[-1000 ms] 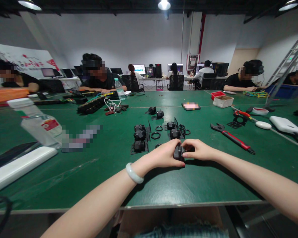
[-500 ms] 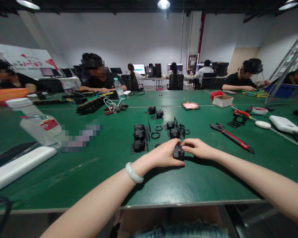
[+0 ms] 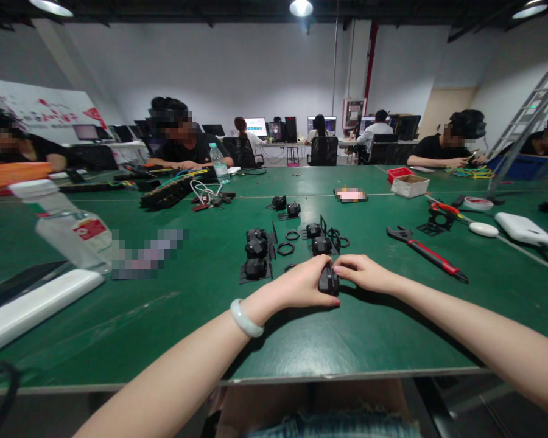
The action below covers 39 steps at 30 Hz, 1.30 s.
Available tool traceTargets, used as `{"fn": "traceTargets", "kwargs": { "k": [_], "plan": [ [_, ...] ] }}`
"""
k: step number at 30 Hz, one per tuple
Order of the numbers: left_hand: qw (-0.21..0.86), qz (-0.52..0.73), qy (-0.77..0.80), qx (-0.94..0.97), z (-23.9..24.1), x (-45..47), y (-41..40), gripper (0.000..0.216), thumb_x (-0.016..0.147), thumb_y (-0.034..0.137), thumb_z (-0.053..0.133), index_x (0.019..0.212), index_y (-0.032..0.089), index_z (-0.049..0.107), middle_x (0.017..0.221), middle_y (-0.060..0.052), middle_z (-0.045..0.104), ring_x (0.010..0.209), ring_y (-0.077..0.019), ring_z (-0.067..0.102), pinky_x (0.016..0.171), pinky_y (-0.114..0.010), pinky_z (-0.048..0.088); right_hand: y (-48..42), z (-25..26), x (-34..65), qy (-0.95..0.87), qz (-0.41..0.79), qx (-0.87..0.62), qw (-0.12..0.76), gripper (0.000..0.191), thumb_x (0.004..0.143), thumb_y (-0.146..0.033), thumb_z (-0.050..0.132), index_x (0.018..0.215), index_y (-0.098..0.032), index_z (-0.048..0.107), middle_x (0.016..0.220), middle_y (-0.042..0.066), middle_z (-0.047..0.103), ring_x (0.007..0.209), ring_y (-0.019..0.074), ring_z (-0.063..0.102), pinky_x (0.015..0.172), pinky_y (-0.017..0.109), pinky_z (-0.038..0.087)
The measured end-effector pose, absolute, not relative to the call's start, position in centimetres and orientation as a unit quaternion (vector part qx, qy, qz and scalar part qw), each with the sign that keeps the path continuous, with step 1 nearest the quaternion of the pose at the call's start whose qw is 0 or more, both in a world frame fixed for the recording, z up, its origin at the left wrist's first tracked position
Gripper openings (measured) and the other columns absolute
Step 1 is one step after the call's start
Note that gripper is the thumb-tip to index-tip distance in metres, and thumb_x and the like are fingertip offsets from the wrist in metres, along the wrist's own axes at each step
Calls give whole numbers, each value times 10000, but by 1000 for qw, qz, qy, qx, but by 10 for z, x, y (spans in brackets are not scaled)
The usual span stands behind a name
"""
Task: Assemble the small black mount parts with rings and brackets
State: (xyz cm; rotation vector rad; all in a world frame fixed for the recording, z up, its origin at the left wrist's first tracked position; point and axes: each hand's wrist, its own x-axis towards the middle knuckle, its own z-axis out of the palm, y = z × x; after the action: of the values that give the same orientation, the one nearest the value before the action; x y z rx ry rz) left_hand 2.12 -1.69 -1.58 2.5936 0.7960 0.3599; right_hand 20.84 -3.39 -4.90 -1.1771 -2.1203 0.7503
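Close to the table's near edge, my left hand (image 3: pixel 308 285) is wrapped round a black cable gland (image 3: pixel 329 281), thumb on the near side. My right hand (image 3: pixel 358 272) has curled fingers pinching at the gland's right edge; the exact contact is partly hidden. Just beyond stand another black gland (image 3: pixel 322 245) on a bracket and a second one (image 3: pixel 314 230). Left of these, several glands (image 3: pixel 256 247) sit in a column on brackets. Black ring nuts (image 3: pixel 285 248) lie between the two groups, one partly covered by my left hand.
An adjustable wrench (image 3: pixel 427 252) with red-black handle lies to the right. Farther right are a white power bank (image 3: pixel 524 229) and a black bracket (image 3: pixel 437 219). A clear bottle (image 3: pixel 75 228) and long white box (image 3: pixel 45 310) are at left. Co-workers sit across the green table (image 3: pixel 164 328).
Both my hands and the cable gland stay almost in place; the right fingers shift very slightly at its edge. A co-worker at the far right has raised their hands a little.
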Motion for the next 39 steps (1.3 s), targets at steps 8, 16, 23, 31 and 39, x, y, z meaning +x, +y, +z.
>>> {"fn": "traceTargets", "kwargs": {
  "k": [8, 16, 23, 31, 39],
  "plan": [
    [208, 131, 287, 926, -16, 21, -17, 618, 532, 421, 653, 1048, 183, 410, 948, -54, 518, 837, -221, 524, 696, -295, 406, -33, -49, 208, -793, 280, -452, 299, 361, 790, -448, 364, 767, -142, 554, 750, 21, 571, 698, 137, 511, 644, 238, 392],
    [204, 131, 285, 927, -17, 22, -16, 609, 531, 425, 649, 1036, 179, 414, 943, -55, 518, 829, -220, 522, 691, -293, 403, -33, -50, 208, -790, 282, -455, 298, 362, 798, -437, 352, 765, -137, 554, 736, 18, 569, 682, 130, 506, 627, 235, 387],
    [214, 136, 274, 928, -21, 19, -13, 574, 531, 435, 645, 1001, 184, 432, 886, -35, 524, 773, -200, 525, 647, -272, 396, -37, -48, 210, -809, 283, -434, 277, 408, 592, -418, 627, 888, -149, 546, 816, 28, 570, 741, 148, 516, 660, 247, 407],
    [211, 131, 276, 928, -20, 19, -13, 578, 536, 445, 641, 1007, 190, 424, 888, -36, 517, 770, -198, 519, 638, -269, 398, -37, -51, 210, -816, 276, -427, 277, 377, 635, -403, 597, 905, -145, 544, 824, 30, 572, 739, 141, 514, 661, 248, 407],
    [206, 131, 275, 930, -21, 19, -13, 592, 531, 443, 645, 1015, 184, 422, 885, -38, 514, 765, -196, 517, 647, -272, 400, -37, -47, 209, -811, 283, -425, 284, 289, 723, -382, 512, 884, -147, 560, 844, 38, 593, 757, 147, 526, 690, 258, 406]
  ]
}}
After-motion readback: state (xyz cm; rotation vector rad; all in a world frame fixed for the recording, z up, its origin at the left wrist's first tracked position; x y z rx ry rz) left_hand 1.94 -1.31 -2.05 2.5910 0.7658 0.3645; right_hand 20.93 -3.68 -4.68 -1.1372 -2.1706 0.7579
